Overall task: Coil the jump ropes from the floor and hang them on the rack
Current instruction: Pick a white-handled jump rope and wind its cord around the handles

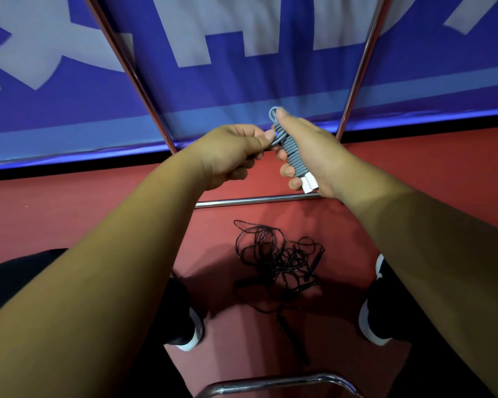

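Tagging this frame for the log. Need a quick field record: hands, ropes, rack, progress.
left hand: pinches a strand of the grey rope near its top
right hand: grips the grey rope bundle
grey rope: wound tight, white handles at the lower end, held above the floor
black rope: loose tangle on the floor between the shoes
rack: metal bars, no rope seen on them
progress: grey coiled, not hung; black untouched

Bright overhead light, soft shadows on red floor [69, 214]; wide-angle warp at edges (banner [242, 90] w/ slight blur).
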Demonstrator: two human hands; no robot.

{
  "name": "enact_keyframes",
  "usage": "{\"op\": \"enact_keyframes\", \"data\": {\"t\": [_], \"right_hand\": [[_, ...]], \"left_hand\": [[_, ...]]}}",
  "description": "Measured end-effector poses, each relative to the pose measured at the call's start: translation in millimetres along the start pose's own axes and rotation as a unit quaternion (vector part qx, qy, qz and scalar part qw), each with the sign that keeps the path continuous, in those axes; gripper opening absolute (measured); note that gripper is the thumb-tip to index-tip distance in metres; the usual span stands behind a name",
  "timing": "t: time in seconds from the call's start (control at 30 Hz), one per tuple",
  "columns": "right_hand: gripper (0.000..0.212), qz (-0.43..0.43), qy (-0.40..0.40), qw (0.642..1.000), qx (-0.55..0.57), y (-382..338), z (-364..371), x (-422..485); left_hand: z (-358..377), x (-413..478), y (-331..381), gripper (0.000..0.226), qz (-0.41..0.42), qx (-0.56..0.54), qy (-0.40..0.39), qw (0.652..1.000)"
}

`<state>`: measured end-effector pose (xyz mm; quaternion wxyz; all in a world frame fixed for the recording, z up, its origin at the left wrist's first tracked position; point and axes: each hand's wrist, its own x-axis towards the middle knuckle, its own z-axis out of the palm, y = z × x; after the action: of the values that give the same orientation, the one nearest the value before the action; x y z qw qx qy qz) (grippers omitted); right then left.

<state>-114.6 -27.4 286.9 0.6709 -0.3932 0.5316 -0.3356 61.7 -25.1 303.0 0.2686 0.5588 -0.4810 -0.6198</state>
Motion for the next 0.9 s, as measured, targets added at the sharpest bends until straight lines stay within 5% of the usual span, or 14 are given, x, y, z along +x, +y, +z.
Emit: {"op": "enact_keyframes", "data": {"t": [0.17, 0.3, 0.57, 0.9], "right_hand": [[0.019, -0.045, -0.034, 0.998, -0.019, -5, 4, -8], [0.008, -0.083, -0.033, 0.992, -0.087, -4, 13, -11], [0.032, -0.067, -0.001, 0.991, -0.113, 7, 19, -2], [0.023, -0.019, 0.011, 0.998, -0.061, 13, 21, -2]], "left_hand": [[-4, 5, -1, 0.014, -0.103, -0.157, 0.063, 0.980], [-5, 10, -5, 0.008, -0.096, -0.275, 0.081, 0.953], [10, 8, -3, 0.014, -0.043, -0.399, 0.149, 0.904], [13, 18, -6, 0.021, -0.061, -0.328, 0.202, 0.921]]}}
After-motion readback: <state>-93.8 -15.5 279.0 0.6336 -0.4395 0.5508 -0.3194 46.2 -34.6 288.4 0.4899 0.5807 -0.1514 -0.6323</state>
